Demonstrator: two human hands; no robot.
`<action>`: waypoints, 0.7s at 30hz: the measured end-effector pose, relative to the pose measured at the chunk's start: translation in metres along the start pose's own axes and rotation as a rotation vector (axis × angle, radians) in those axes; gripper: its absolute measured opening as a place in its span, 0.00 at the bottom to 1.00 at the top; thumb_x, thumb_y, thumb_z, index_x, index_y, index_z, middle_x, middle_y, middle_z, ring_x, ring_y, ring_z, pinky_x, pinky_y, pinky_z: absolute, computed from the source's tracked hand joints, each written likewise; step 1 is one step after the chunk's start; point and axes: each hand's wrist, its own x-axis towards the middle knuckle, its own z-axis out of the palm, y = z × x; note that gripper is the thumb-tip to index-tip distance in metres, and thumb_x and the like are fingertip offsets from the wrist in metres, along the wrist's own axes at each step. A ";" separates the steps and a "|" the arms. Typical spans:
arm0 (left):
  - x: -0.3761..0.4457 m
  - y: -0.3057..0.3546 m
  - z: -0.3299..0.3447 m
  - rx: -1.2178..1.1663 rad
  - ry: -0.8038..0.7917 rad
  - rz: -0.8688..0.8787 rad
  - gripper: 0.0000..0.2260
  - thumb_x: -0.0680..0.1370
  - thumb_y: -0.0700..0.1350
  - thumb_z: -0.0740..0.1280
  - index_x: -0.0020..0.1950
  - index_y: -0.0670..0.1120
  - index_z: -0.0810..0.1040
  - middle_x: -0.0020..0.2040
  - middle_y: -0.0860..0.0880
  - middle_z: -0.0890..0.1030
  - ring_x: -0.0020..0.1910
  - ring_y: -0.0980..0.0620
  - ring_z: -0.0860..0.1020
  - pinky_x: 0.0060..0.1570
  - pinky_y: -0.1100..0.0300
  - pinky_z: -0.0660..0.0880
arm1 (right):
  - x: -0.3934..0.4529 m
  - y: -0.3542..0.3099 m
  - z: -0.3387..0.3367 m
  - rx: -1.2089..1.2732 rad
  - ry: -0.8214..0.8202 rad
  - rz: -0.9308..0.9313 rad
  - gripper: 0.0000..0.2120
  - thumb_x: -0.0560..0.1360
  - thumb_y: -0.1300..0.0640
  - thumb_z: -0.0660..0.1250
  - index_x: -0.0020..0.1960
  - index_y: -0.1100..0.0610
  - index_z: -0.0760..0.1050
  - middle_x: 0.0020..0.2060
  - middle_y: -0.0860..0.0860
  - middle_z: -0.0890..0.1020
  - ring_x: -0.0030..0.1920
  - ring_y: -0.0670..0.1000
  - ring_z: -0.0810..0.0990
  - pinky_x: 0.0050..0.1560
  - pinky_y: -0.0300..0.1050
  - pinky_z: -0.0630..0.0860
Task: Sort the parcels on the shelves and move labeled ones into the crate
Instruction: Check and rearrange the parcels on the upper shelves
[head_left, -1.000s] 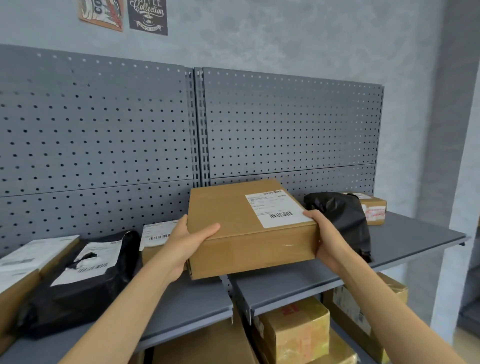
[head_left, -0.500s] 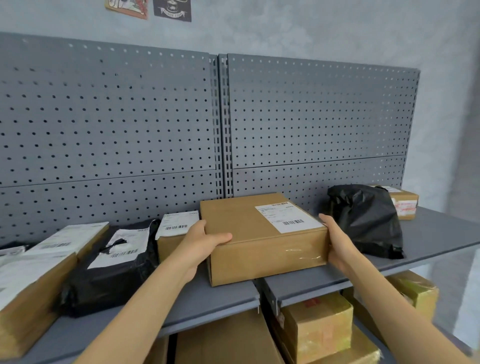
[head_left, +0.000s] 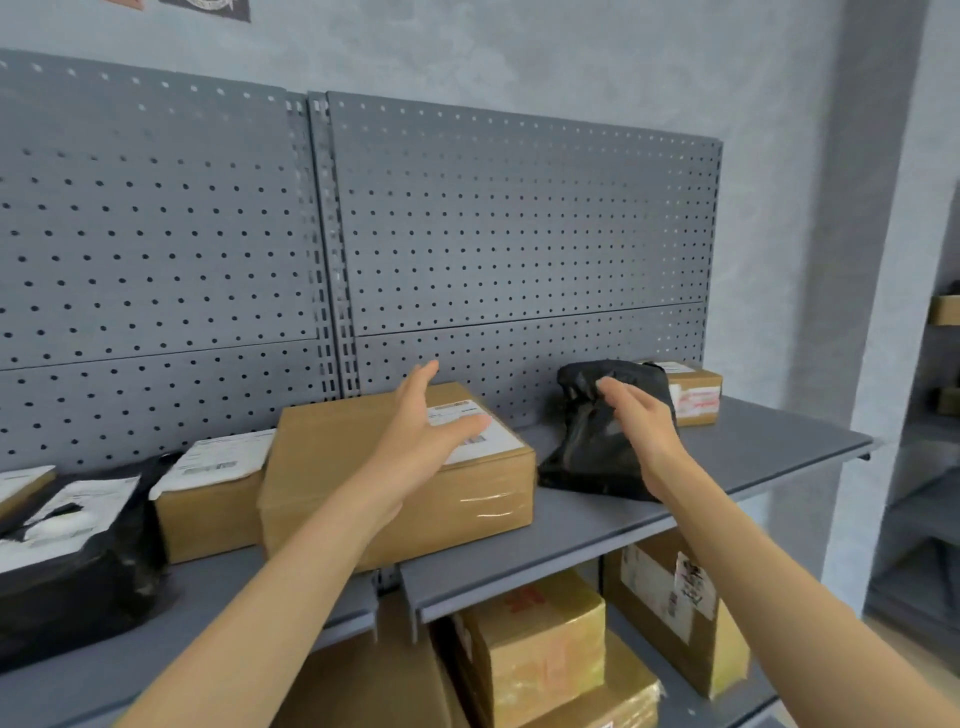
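A large brown labeled box (head_left: 332, 467) rests on the grey shelf (head_left: 597, 530), straddling the joint between its two boards. My left hand (head_left: 421, 431) hovers over the box with fingers spread, holding nothing. My right hand (head_left: 641, 421) reaches toward a black plastic parcel (head_left: 587, 447) to the right of the box, fingers straight in front of it. I cannot tell whether it touches the bag. No crate is in view.
A small taped box (head_left: 693, 392) sits behind the black bag. Left of the big box are a smaller labeled box (head_left: 208, 499) and a black labeled bag (head_left: 72, 551). Several boxes (head_left: 540, 644) fill the lower shelf. A perforated back panel (head_left: 519, 234) rises behind.
Both hands have let go of the large box, which now rests on the shelf. The left hand rose above it and the right hand moved right toward the black bag.
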 end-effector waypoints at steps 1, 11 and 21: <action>0.005 0.003 0.013 -0.001 -0.012 0.004 0.34 0.74 0.49 0.69 0.74 0.59 0.54 0.77 0.58 0.51 0.74 0.54 0.53 0.67 0.52 0.59 | 0.006 0.003 -0.011 -0.007 0.000 -0.019 0.20 0.75 0.49 0.66 0.66 0.53 0.73 0.65 0.49 0.75 0.64 0.49 0.70 0.60 0.41 0.63; 0.052 -0.001 0.179 -0.023 -0.229 -0.078 0.40 0.72 0.53 0.71 0.76 0.58 0.48 0.77 0.57 0.52 0.75 0.55 0.54 0.63 0.61 0.56 | 0.078 0.055 -0.101 -0.092 -0.103 0.118 0.40 0.75 0.48 0.66 0.78 0.53 0.46 0.72 0.55 0.65 0.66 0.56 0.71 0.63 0.50 0.71; 0.074 -0.001 0.216 0.164 -0.133 -0.151 0.45 0.66 0.57 0.75 0.74 0.62 0.49 0.76 0.57 0.55 0.73 0.55 0.57 0.65 0.59 0.58 | 0.084 0.058 -0.090 0.318 -0.518 0.261 0.20 0.76 0.47 0.62 0.66 0.51 0.70 0.60 0.56 0.80 0.59 0.59 0.79 0.57 0.56 0.77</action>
